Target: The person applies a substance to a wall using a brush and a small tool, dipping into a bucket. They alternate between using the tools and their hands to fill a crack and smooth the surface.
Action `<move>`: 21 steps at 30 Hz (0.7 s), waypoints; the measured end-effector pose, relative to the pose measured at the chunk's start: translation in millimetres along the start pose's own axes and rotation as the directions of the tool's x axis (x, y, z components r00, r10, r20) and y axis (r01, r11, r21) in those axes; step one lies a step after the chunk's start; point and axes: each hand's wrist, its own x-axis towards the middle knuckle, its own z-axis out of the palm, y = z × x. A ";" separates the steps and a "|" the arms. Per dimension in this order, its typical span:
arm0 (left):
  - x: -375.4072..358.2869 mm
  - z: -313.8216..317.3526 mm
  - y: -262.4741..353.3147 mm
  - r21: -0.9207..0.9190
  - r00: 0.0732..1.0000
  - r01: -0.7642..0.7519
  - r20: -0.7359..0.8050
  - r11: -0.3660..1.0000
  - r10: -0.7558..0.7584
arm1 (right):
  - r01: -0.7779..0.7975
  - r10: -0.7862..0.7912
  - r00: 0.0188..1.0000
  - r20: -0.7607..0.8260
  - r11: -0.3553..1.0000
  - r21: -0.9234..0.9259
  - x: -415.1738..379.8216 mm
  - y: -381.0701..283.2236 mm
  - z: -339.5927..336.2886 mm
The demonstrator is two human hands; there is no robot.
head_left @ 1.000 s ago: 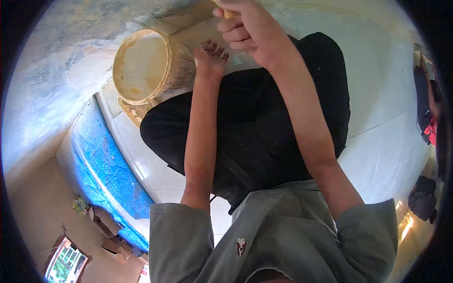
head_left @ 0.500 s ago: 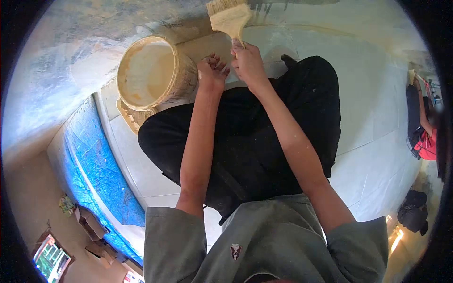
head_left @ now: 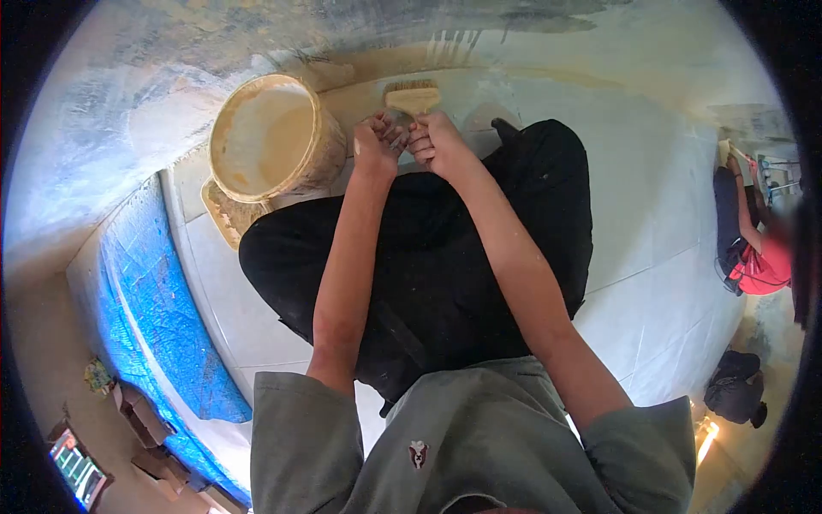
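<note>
My right hand [head_left: 439, 144] is closed round the handle of a wide paintbrush [head_left: 413, 101], which is coated in cream-coloured material. The brush points away from me, bristles toward the wall, low over the tiles. Close beside it, my left hand [head_left: 378, 147] has its fingers loosely bent and a little apart, fingertips by the right hand's fingers. Nothing shows in the left hand, and it has a pale smear on it. To its left stands a bucket [head_left: 330, 152] with a caked rim, holding cream-coloured liquid.
A cream-stained tray [head_left: 224, 216] lies beside the bucket, near my bent knee. Patchy painted wall [head_left: 514, 30] runs along the far side. Blue plastic sheeting [head_left: 171, 317] covers something on the left. At the far right is another person [head_left: 762, 265] in red.
My right hand has brought the paintbrush down from the wall side toward me. My left hand has turned inward, and the two hands are closer together.
</note>
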 end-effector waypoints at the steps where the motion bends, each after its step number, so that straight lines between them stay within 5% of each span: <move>1: 1.7 -0.1 -0.3 -0.005 1.000 0.002 0.005 1.000 -0.002 | 0.008 -0.008 1.000 0.000 1.000 -0.011 4.5 -2.6 -2.0; 7: 2.8 -1.4 2.8 -0.013 0.999 0.028 -0.022 1.000 -0.029 | 0.081 -0.080 0.997 -0.012 0.994 0.078 -8.3 -37.4 3.7; 12: -6.4 2.2 5.8 0.031 1.000 0.014 -0.018 0.999 -0.014 | 0.109 -0.115 0.959 0.260 0.993 0.040 -66.3 -84.2 12.7; 17: -1.0 1.5 1.3 0.040 1.000 -0.001 0.011 0.999 0.000 | 0.382 -0.319 0.868 0.381 0.918 -0.102 -173.9 -89.9 42.7; 19: -0.9 1.3 1.1 0.032 0.999 0.001 0.039 0.999 -0.002 | 0.635 -0.540 0.693 0.478 0.771 -0.050 -183.6 -88.0 46.6; 21: -6.0 4.7 4.9 0.052 1.000 -0.002 0.019 0.999 0.001 | 0.709 -0.608 0.643 0.466 0.703 -0.062 -163.3 -87.2 43.8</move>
